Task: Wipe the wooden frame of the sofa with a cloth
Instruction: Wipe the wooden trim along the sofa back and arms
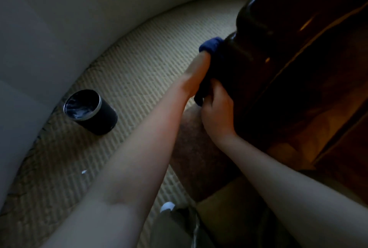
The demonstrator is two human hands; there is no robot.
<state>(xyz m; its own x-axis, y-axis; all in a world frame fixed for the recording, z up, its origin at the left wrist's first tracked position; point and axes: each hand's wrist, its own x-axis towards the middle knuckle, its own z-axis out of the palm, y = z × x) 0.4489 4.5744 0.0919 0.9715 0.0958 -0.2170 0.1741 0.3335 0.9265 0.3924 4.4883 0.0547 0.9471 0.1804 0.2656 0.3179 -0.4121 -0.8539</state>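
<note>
Both hands, left hand (196,80) and right hand (216,108), grip blue cloth (211,45) against dark wooden frame (278,48); 1 black canister (90,112) on ribbed carpet (139,64).

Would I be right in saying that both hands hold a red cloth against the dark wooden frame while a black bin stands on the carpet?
Not quite: in the head view the cloth is blue. Everything else holds.

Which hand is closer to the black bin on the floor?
The left hand. It presses the blue cloth on the wooden frame, a little nearer the black bin. The right hand grips the cloth's lower end, farther right.
</note>
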